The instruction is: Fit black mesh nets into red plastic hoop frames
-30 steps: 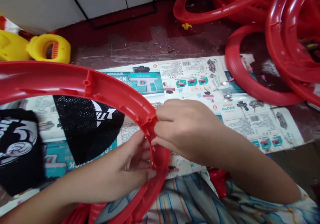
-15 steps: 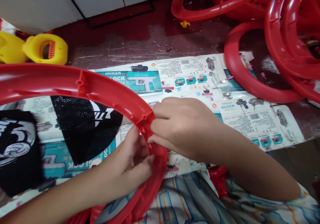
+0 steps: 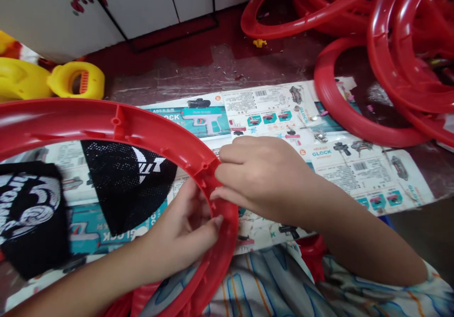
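Observation:
A large red plastic ring [image 3: 159, 135] lies with its hollow, ribbed side facing up; its left part runs out of view. My left hand [image 3: 193, 222] is closed round the ring's inner edge, thumb in the channel and fingers partly hidden underneath. Opposite it, my right hand [image 3: 258, 180] is closed at the outer rim, knuckles up, its fingertips on the ring beside a small screw post. Whether a small part is pinched there too is hidden. Inside the ring's curve, a black mesh cloth piece [image 3: 131, 184] with white print lies on the printed cardboard [image 3: 336, 175].
Several red rings [image 3: 386, 71] are heaped at the right, with a ridged red ring [image 3: 326, 85] beside them. Yellow plastic parts [image 3: 94, 78] stand at the left, and a small yellow piece [image 3: 260, 43] lies farther back. Another black printed cloth [image 3: 35, 213] is at the lower left.
The view has shifted slightly, so the background appears a little lower and farther right at the left side. Both hands keep nearly the same hold on the ring.

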### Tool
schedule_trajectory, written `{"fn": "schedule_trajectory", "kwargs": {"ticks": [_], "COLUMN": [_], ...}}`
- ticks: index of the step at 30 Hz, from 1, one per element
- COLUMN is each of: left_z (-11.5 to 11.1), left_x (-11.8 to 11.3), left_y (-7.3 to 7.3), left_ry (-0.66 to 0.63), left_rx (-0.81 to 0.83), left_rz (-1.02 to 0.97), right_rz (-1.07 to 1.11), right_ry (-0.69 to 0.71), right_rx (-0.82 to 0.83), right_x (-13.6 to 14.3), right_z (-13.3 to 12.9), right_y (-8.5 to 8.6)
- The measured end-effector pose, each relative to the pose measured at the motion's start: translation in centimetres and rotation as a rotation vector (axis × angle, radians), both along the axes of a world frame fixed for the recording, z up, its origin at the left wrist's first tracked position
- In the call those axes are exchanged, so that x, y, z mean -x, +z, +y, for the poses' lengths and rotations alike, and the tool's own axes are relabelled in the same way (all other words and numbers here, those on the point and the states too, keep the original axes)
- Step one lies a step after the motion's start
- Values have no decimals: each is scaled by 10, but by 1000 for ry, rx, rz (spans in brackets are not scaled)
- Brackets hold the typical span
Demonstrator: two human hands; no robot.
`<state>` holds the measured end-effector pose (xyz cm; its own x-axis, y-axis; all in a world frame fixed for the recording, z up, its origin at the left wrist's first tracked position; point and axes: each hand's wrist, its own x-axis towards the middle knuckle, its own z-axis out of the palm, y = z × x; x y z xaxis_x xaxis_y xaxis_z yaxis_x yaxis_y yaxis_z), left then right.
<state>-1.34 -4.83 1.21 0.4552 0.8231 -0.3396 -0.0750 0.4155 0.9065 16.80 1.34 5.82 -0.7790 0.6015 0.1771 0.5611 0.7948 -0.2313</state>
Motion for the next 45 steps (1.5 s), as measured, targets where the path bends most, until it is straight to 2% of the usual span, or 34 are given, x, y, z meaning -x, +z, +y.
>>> {"fn": "schedule_trajectory", "kwargs": {"ticks": [4,8,11,17,20,23,28,32,45], "left_z": [0,3,3,-3,-4,-5,-4,-2,2], "left_x": [2,8,9,6,7,9,10,8,9], "left_y": [-3,0,3,-5,-9,-9,-2,4,3], "left_ry": [42,-103,-184,-119,-115,-181,-231,-217,-249], "left_rx": [7,50,63,-105,-135,-77,-4,30,138], "left_rz": [80,83,98,149,174,147,114,100,-22], "right_rz": [39,61,76,116,134,120,94,55,67], "right_ry": [59,96,119,167,179,197,193,195,188], "right_rx": [29,-8,-118,-262,-203,-122,-64,5,-12], "right_x": [0,3,5,7,8,10,8,5,4], "right_z": [0,-4,-6,-5,-6,-6,-2,-1,1], "right_y": [-2,-5,-5,-5,-4,-4,-3,0,-2]}}
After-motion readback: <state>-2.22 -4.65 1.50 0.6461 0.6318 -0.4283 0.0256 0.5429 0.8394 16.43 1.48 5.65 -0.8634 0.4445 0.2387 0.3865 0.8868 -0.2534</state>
